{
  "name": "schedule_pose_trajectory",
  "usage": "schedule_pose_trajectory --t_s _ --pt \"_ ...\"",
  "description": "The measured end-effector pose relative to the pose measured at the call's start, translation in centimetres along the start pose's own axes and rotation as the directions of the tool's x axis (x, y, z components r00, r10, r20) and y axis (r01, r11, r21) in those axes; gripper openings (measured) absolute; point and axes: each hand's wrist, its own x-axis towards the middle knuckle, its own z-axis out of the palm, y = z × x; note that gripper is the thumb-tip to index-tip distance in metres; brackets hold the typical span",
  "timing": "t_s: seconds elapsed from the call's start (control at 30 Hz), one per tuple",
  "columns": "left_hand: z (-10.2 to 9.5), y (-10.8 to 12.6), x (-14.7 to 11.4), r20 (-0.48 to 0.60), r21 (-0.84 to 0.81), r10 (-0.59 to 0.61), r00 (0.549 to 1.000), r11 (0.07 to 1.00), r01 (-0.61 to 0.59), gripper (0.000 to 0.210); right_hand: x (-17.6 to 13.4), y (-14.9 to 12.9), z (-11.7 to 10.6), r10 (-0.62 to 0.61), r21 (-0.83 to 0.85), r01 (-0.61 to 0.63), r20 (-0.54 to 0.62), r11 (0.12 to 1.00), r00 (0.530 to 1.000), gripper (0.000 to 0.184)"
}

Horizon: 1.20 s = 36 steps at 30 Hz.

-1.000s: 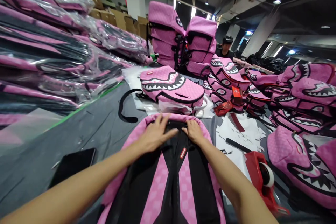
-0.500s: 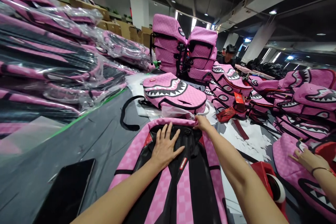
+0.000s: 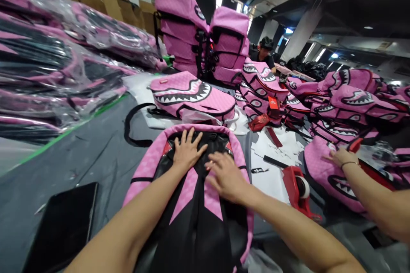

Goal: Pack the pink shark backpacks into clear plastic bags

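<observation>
A pink and black backpack (image 3: 198, 239) lies back side up in front of me, its black straps with pink panels running down the middle. My left hand (image 3: 187, 151) rests flat near its top, fingers spread. Over the right-hand strap hovers or rests my right hand (image 3: 227, 175), slightly blurred, fingers apart and a little bent; whether it touches the strap I cannot tell. Nothing shows in its grasp. Just beyond the top edge, another pink backpack (image 3: 192, 94) with a shark-mouth print lies on white plastic wrapping (image 3: 141, 81).
Plastic-wrapped backpacks (image 3: 102, 34) are piled at left, near a dark phone-like slab (image 3: 64, 222). Stacked pink backpacks (image 3: 179, 21) stand behind. To the right are white papers (image 3: 272, 149), a red tape dispenser (image 3: 294, 187) and another person's hand (image 3: 342, 158) on a pink backpack (image 3: 323, 166).
My right hand has left the backpack's top edge and come down over the strap. My left hand stays spread on the backpack. The view has shifted, and the co-worker's hand has moved on their backpack.
</observation>
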Motion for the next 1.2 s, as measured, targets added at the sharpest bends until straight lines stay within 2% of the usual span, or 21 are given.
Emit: schedule_pose_trajectory --t_s 0.07,0.13,0.2,0.23,0.3,0.37,0.4,0.43,0.53,0.63,0.67,0.7,0.73,0.77,0.8,0.83,0.87,0.9,1.0,1.13,1.2 --pt "-0.5 0.1 0.0 -0.034 -0.041 -0.018 0.999 0.999 0.016 0.053 -1.4 -2.0 0.9 -0.036 0.014 0.035 0.078 0.999 0.996 0.043" --pt "-1.6 0.8 -0.8 -0.030 -0.087 0.009 1.000 0.996 -0.011 0.049 -1.3 -2.5 2.2 0.020 -0.009 -0.018 0.151 1.000 0.988 0.044" --pt "-3.7 2.0 -3.2 0.055 -0.159 0.146 0.988 0.978 -0.135 0.046 -0.6 -1.9 3.5 0.084 -0.034 -0.080 0.175 0.996 0.981 0.045" --pt "-4.9 2.8 -4.9 0.119 -0.211 0.248 0.961 0.952 -0.220 0.043 -0.3 -1.6 4.0 0.098 -0.036 -0.094 0.177 0.995 0.979 0.046" --pt "-7.1 4.4 -8.7 0.251 -0.337 0.487 0.836 0.854 -0.397 0.037 0.2 -1.0 4.8 0.105 -0.032 -0.101 0.167 0.994 0.980 0.047" --pt "-8.1 5.4 -12.2 0.332 -0.433 0.703 0.630 0.706 -0.560 0.034 0.3 -0.9 5.2 0.101 -0.026 -0.098 0.138 0.995 0.985 0.046" --pt "-7.9 5.7 -13.5 0.330 -0.417 0.735 0.593 0.677 -0.607 0.032 0.2 -0.9 5.1 0.102 -0.025 -0.100 0.117 0.995 0.988 0.046" --pt "-7.3 5.6 -14.5 0.313 -0.381 0.746 0.588 0.666 -0.642 0.030 0.2 -0.9 5.0 0.104 -0.024 -0.102 0.097 0.994 0.990 0.046" --pt "-4.1 4.5 -15.7 0.215 -0.246 0.702 0.679 0.712 -0.658 0.028 0.2 -1.2 4.0 0.137 -0.003 -0.137 0.046 0.991 0.990 0.044" --pt "-1.8 3.3 -15.6 0.171 -0.178 0.662 0.729 0.749 -0.638 0.029 -0.4 -2.9 2.0 0.144 0.080 -0.141 -0.032 0.987 0.989 0.037" --pt "-1.6 3.0 -15.4 0.154 -0.148 0.635 0.757 0.773 -0.617 0.029 -0.8 -3.8 1.2 0.066 0.110 -0.061 -0.049 0.992 0.997 0.033" --pt "-1.6 2.8 -15.0 0.137 -0.119 0.609 0.782 0.793 -0.597 0.029 -1.3 -4.9 0.5 -0.087 0.137 0.092 -0.046 0.986 0.995 0.027" --pt "-1.7 2.6 -14.4 0.122 -0.093 0.588 0.799 0.809 -0.581 0.029 -1.9 -6.0 -0.1 -0.299 0.165 0.298 -0.017 0.940 0.954 0.022" --pt "-1.9 2.3 -13.8 0.108 -0.070 0.576 0.810 0.818 -0.571 0.029 -2.5 -7.1 -0.5 -0.514 0.196 0.498 0.033 0.844 0.857 0.017" --pt "-2.1 2.0 -13.1 0.095 -0.051 0.570 0.816 0.821 -0.568 0.030 -3.0 -8.0 -0.7 -0.678 0.238 0.645 0.097 0.727 0.729 0.015" --pt "-2.2 1.6 -12.4 0.077 -0.025 0.559 0.825 0.829 -0.559 0.031 -3.4 -8.6 -0.6 -0.770 0.280 0.720 0.159 0.635 0.618 0.015" --pt "-2.2 1.2 -11.8 0.053 0.013 0.528 0.848 0.848 -0.529 0.035 -3.8 -9.0 -0.2 -0.797 0.307 0.736 0.211 0.604 0.566 0.016" --pt "-2.1 0.7 -11.4 0.027 0.056 0.479 0.877 0.876 -0.480 0.042 -3.9 -9.2 0.5 -0.780 0.314 0.714 0.249 0.626 0.574 0.019" --pt "-1.0 -0.4 -10.8 -0.018 0.158 0.324 0.946 0.935 -0.317 0.064 -4.0 -8.6 3.3 -0.694 0.303 0.625 0.282 0.719 0.662 0.026" --pt "0.0 -0.7 -11.3 0.001 0.182 0.298 0.955 0.939 -0.293 0.069 -4.2 -8.1 6.7 -0.683 0.345 0.593 0.279 0.727 0.675 0.026" --pt "0.1 -0.7 -12.1 0.011 0.184 0.294 0.956 0.939 -0.291 0.072 -4.6 -8.3 7.4 -0.624 0.372 0.519 0.263 0.769 0.736 0.022"
